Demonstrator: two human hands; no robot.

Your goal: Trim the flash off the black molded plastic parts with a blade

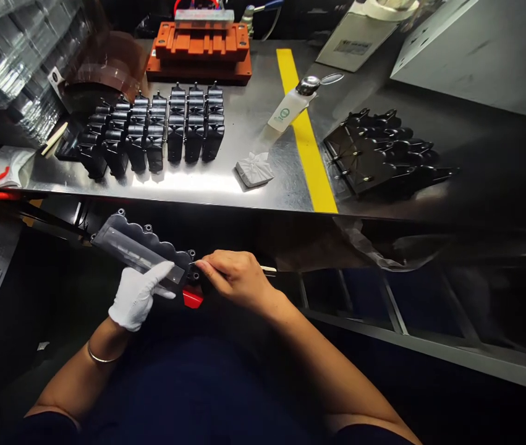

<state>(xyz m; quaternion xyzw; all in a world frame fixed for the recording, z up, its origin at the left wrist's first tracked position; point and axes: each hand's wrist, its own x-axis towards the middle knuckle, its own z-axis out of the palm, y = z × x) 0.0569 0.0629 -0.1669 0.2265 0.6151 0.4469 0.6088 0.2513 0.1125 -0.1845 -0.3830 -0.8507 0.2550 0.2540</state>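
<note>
my gloved l. hand [138, 298] grips the part [139, 250] in front of the bench [244, 130] w/ my bare r. hand [239, 275] pinching a tool [269, 271] at its end; weak hold could drop it, tool slip prob. scratch it.

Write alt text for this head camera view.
A white-gloved left hand holds a dark scalloped part before a metal bench while the bare right hand holds a thin tool at the part's end. Black parts, a white bottle and an orange fixture sit on the bench.
</note>
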